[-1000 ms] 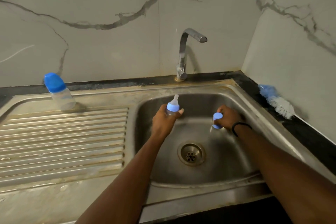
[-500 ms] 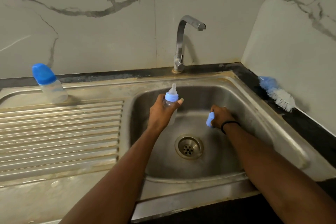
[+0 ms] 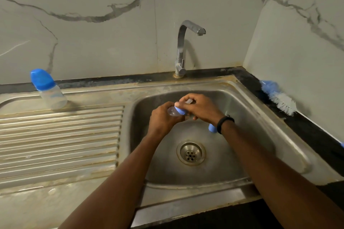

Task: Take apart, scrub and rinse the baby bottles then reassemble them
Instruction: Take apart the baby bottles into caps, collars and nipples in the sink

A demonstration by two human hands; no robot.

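1. Compared with half a second ago, the right hand (image 3: 202,108) has left the blue cap (image 3: 212,128) on the sink (image 3: 256,117) floor and moved up to the bottle; the cap now stands right of the drain (image 3: 191,152), partly hidden behind the right wrist.
2. Left hand (image 3: 163,119): fingers curled round the clear body of the baby bottle (image 3: 174,111), held tilted above the basin, behind the drain.
3. Right hand: fingers and thumb curled over the bottle's blue collar (image 3: 181,111) and the pale teat (image 3: 189,101). The exact contact points are blurred.
4. Both hands meet on the bottle, in front of and below the tap (image 3: 181,50).
5. Second bottle (image 3: 49,90), with blue cap fitted: upright on the draining board (image 3: 61,135), well left of the sink basin, near the wall.
6. Bottle brush (image 3: 279,97): lying on the dark counter (image 3: 314,132) to the right of the sink, against the side wall.
7. Wristband (image 3: 224,121), black: on the right wrist.
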